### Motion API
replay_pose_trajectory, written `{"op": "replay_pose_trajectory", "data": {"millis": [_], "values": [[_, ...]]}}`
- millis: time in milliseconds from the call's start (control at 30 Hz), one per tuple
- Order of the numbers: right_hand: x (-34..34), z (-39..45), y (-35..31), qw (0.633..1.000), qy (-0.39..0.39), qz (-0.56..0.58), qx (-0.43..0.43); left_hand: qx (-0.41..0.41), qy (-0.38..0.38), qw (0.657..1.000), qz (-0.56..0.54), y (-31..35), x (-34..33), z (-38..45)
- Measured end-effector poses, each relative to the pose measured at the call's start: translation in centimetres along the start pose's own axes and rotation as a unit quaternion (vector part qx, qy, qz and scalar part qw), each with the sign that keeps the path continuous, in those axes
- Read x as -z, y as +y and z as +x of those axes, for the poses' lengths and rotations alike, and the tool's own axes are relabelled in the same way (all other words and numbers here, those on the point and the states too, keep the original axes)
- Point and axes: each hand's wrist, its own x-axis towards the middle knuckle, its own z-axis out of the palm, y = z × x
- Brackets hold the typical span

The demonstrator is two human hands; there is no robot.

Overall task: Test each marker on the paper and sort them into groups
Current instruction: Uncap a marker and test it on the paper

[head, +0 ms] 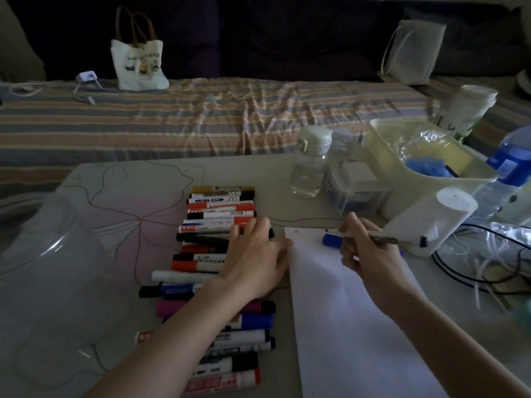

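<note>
A long row of several markers (221,208) in black, red, blue, purple and white lies on the table, left of a white sheet of paper (344,326). My left hand (253,254) rests with spread fingers on the middle of the row, touching the markers. My right hand (365,254) grips a thin uncapped marker (385,239) above the top of the paper, tip pointing left. A blue cap (332,240) sits just under that tip, by my fingers. A faint mark shows near the paper's top left corner.
A clear water bottle (310,165), a small clear box (356,185), a cream bin (425,156) with plastic bags, a white roll (448,214) and a blue-labelled bottle (508,168) crowd the right back. Cables (474,271) lie at the right. A clear plastic container (51,254) stands at the left.
</note>
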Motion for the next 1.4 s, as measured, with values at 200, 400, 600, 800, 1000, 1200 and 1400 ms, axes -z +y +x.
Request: {"op": "replay_pose_trajectory", "data": {"millis": [200, 400, 600, 800, 1000, 1200, 1400], "values": [[-1.9, 3.1, 1.5, 0.997, -0.038, -0.062, 0.028, 0.005, -0.021, 0.999, -0.024, -0.8, -0.6, 0.7], [-1.7, 4.9, 1.1, 0.996, 0.003, -0.064, 0.055, 0.005, -0.01, 0.999, -0.046, -1.3, -1.3, 0.8], [-3.4, 4.3, 3.0, 0.968, 0.051, -0.23, 0.086, 0.004, -0.004, 0.999, -0.035, -1.3, -1.4, 0.7], [-3.7, 4.0, 3.6, 0.957, 0.062, -0.265, 0.098, 0.015, 0.001, 0.999, -0.035, -1.4, -1.5, 0.7], [-3.6, 4.0, 3.8, 0.958, 0.055, -0.26, 0.104, 0.022, -0.007, 0.999, -0.037, -1.4, -1.5, 0.9], [-3.7, 4.0, 4.0, 0.962, 0.047, -0.245, 0.112, 0.021, -0.016, 0.999, -0.035, -1.4, -1.5, 0.9], [-3.7, 4.2, 4.3, 0.961, 0.066, -0.242, 0.116, 0.022, -0.019, 0.999, -0.033, -1.4, -1.6, 0.9]]}}
